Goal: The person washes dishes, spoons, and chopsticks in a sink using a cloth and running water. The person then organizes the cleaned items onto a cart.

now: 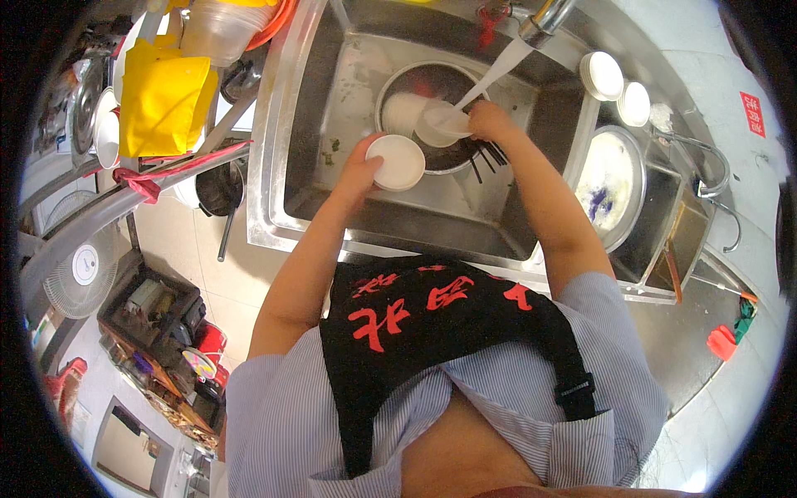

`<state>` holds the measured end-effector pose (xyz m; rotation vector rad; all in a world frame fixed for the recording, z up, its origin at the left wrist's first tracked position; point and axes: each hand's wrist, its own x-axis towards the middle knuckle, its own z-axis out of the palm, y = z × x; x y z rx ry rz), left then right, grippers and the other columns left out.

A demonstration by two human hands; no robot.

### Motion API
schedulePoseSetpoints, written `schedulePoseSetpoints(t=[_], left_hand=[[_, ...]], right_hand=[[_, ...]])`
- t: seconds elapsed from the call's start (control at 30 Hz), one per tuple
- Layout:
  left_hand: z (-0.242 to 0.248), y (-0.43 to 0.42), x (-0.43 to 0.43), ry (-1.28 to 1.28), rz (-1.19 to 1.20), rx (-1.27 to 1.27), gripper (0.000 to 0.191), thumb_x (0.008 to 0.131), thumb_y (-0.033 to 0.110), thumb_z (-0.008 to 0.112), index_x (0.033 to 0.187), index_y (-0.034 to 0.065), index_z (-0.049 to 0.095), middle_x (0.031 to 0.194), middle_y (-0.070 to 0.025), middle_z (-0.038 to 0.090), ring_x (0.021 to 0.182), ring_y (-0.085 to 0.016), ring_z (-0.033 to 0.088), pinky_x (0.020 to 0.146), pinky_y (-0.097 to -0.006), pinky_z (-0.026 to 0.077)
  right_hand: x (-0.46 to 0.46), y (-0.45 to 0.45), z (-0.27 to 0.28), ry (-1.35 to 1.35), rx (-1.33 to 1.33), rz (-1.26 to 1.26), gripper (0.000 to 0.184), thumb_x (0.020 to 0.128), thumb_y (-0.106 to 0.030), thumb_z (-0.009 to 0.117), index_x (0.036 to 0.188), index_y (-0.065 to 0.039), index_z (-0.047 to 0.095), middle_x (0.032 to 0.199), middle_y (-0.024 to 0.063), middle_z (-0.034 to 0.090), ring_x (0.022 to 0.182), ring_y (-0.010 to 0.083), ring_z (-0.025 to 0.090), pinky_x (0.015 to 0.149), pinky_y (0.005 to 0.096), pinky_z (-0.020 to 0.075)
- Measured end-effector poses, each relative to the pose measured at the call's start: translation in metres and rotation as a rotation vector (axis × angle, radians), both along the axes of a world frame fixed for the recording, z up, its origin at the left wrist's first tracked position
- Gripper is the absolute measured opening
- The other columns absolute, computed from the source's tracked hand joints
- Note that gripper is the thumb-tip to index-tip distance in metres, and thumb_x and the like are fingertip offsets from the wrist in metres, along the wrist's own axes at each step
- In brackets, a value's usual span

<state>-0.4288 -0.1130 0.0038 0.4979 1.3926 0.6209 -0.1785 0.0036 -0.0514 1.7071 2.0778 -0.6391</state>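
Note:
My left hand (363, 169) grips a stack of small white bowls (398, 163), thumb at the rim, over the near side of the round metal basin (381, 103). A stream of water (498, 71) runs from the metal faucet (548, 23) onto a white bowl (451, 121) whose rim my right hand (489, 121) holds at the basin's right side. Inside the basin, more white bowls (401, 112) lean in dark water. Black chopsticks (492, 155) stick out over the basin's near right edge, below my right hand.
The basin stands in a deep stainless steel sink (348, 68). White bowls are stacked on the right ledge (601, 76), (634, 104). A second basin (629, 187) with foamy water is in the right sink. At left are a rail (155, 187), a yellow cloth (165, 106) and plastic containers (221, 28).

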Motion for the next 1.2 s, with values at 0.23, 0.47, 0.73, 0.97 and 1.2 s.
schedulePoseSetpoints(t=[0.23, 0.47, 0.73, 0.97, 1.2], left_hand=[[0.004, 0.003, 0.01, -0.185, 0.094, -0.142, 0.039, 0.085, 0.016, 0.047, 0.123, 0.0138, 0.041, 0.11, -0.0067, 0.051, 0.095, -0.019, 0.054, 0.071, -0.0355, 0.05], [-0.03, -0.009, 0.0, -0.111, -0.108, 0.054, 0.042, 0.082, 0.013, 0.048, 0.122, 0.0139, 0.04, 0.107, -0.0049, 0.052, 0.089, -0.017, 0.054, 0.063, -0.0322, 0.049], [-0.028, -0.012, -0.012, -0.14, 0.09, 0.003, 0.043, 0.078, 0.007, 0.045, 0.12, 0.014, 0.044, 0.103, -0.0059, 0.054, 0.084, -0.015, 0.055, 0.058, -0.0287, 0.047], [-0.045, -0.015, -0.008, -0.181, 0.054, 0.042, 0.036, 0.083, 0.018, 0.049, 0.119, 0.0124, 0.046, 0.1, -0.006, 0.056, 0.08, -0.014, 0.056, 0.059, -0.0302, 0.048], [-0.014, -0.003, 0.008, -0.134, -0.046, -0.072, 0.039, 0.083, 0.015, 0.053, 0.12, 0.0091, 0.044, 0.108, -0.0078, 0.054, 0.092, -0.02, 0.055, 0.077, -0.0322, 0.047]], right_hand=[[-0.042, -0.056, 0.071, 0.321, 0.034, -0.04, 0.03, 0.072, -0.018, 0.056, 0.1, -0.007, 0.055, 0.081, 0.0183, 0.061, 0.077, 0.0328, 0.06, 0.068, 0.0431, 0.0476], [-0.046, -0.027, 0.011, 0.523, 0.523, 0.076, 0.028, 0.076, -0.025, 0.056, 0.093, -0.003, 0.052, 0.084, 0.0184, 0.059, 0.079, 0.0365, 0.058, 0.068, 0.0442, 0.0462], [-0.031, -0.004, -0.014, 0.108, 0.102, 0.009, 0.02, 0.078, -0.014, 0.049, 0.092, -0.001, 0.055, 0.088, 0.0197, 0.06, 0.079, 0.0318, 0.06, 0.068, 0.0434, 0.0473], [-0.011, -0.009, 0.038, 0.379, -0.399, -0.55, 0.029, 0.072, -0.015, 0.055, 0.097, -0.001, 0.056, 0.078, 0.0125, 0.063, 0.062, 0.0197, 0.061, 0.056, 0.0371, 0.0491], [-0.06, -0.066, 0.088, 0.583, -0.122, 0.041, 0.031, 0.076, -0.025, 0.056, 0.101, -0.006, 0.055, 0.086, 0.0188, 0.06, 0.074, 0.0342, 0.059, 0.068, 0.0414, 0.0479]])
